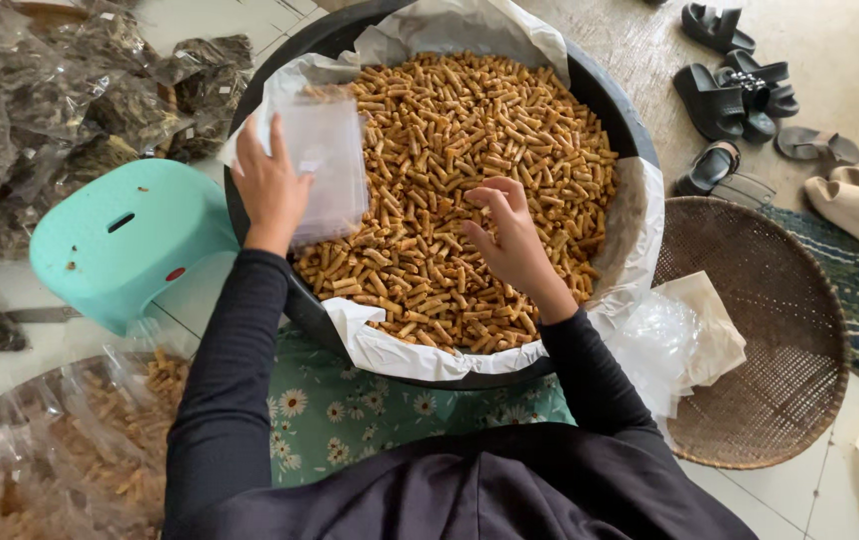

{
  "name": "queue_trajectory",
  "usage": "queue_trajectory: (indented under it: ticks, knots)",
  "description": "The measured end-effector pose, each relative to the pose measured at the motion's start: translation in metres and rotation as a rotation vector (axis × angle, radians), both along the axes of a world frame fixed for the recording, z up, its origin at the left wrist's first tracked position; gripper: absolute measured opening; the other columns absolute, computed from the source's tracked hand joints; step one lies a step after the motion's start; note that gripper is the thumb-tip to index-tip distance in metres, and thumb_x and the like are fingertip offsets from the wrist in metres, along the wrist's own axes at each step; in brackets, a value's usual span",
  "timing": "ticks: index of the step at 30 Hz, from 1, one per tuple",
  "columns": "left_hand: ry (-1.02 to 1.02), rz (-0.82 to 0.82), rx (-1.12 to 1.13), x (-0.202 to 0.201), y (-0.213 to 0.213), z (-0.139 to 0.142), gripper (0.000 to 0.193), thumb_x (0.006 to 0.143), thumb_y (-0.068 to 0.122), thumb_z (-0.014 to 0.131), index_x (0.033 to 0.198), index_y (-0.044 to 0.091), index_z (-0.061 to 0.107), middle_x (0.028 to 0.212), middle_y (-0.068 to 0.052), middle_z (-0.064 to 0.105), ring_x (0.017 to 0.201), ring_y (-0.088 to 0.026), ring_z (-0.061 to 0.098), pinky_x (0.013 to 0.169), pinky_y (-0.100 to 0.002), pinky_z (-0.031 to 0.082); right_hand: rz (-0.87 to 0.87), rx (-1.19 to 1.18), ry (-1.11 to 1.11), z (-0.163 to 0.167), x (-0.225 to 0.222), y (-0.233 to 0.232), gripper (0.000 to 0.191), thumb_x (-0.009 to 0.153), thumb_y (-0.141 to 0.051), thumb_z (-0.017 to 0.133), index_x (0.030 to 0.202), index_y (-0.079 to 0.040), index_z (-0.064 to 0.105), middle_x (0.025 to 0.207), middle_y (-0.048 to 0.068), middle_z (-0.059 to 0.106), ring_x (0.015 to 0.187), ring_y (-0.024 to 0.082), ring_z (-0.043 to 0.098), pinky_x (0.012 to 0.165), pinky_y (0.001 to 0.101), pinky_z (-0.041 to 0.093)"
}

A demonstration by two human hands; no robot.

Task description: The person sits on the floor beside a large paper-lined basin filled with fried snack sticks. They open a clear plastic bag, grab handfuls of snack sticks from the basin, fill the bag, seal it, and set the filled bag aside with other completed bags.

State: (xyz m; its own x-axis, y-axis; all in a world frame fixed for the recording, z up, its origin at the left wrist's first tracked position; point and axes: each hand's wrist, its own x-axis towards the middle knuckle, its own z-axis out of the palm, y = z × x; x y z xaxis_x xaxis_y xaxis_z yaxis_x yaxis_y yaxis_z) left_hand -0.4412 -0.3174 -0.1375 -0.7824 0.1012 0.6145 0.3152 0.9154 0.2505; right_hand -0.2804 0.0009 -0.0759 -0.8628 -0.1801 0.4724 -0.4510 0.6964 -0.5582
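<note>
Our left hand (272, 185) held a clear bag (328, 165) open over the lined tub (615, 105); our right hand (512, 240), loosely curled, risked spilling snack sticks (470, 130) past its mouth.

Glossy clear plastic bag (328, 165) — woven wicker tray (800, 300)

Clear empty bag (325, 165) over the tub; filled clear bags (45, 450) lower left, perhaps sealed.

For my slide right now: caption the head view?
Left hand holds a clear bag; right hand reaches into the snack sticks.
</note>
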Motion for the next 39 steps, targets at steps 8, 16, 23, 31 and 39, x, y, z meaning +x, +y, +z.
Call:
queue_trajectory:
  ticks: [8,16,23,31,39]
  knots:
    - [-0.527,-0.454,-0.215,0.025,0.006,-0.023,0.062,0.084,0.009,0.07,0.145,0.01,0.058,0.121,-0.02,0.068,0.109,-0.038,0.067,0.093,-0.048,0.055,0.028,-0.016,-0.03,-0.02,-0.005,0.019,0.034,0.1,-0.015,0.07,0.13,-0.005,0.059,0.134,0.016,0.05,0.121,0.031,0.057,0.099,0.0398,0.052]
    - [-0.496,-0.453,0.545,0.05,0.02,-0.015,0.027,0.095,0.0,0.065,0.121,0.004,0.071,0.102,-0.014,0.078,0.094,-0.021,0.077,0.083,-0.033,0.063,0.023,-0.121,-0.01,-0.022,-0.004,0.032,0.029,0.099,-0.009,0.068,0.127,-0.005,0.062,0.132,0.014,0.054,0.114,0.027,0.061,0.093,0.0335,0.055]
    - [-0.436,-0.781,1.525,0.05,0.11,-0.002,0.032,0.095,0.0,0.073,0.126,0.004,0.068,0.107,-0.009,0.075,0.096,-0.015,0.074,0.088,-0.027,0.064,0.102,-0.185,0.061,-0.014,-0.013,0.018,0.025,0.102,-0.013,0.068,0.125,-0.007,0.064,0.13,0.009,0.06,0.107,0.022,0.063,0.087,0.0324,0.055]
    - [-0.332,-0.683,0.781,0.105,0.195,0.008,0.007,0.096,0.012,0.079,0.097,0.017,0.082,0.08,-0.003,0.06,0.077,-0.016,0.054,0.063,-0.035,0.046,-0.454,-1.566,-0.436,-0.053,-0.089,0.064,0.047,0.105,-0.031,0.046,0.146,-0.011,0.034,0.132,0.02,0.053,0.097,0.027,0.065,0.071,0.0349,0.06]
    - [-0.369,-1.03,0.672,0.127,0.221,-0.008,0.014,0.092,-0.001,0.066,0.097,0.008,0.075,0.113,-0.007,0.064,0.103,-0.022,0.069,0.089,-0.035,0.058,-0.383,-1.519,-0.468,-0.076,-0.088,0.083,0.037,0.106,-0.039,0.035,0.13,-0.011,0.036,0.107,0.012,0.056,0.073,0.014,0.063,0.057,0.0258,0.057]
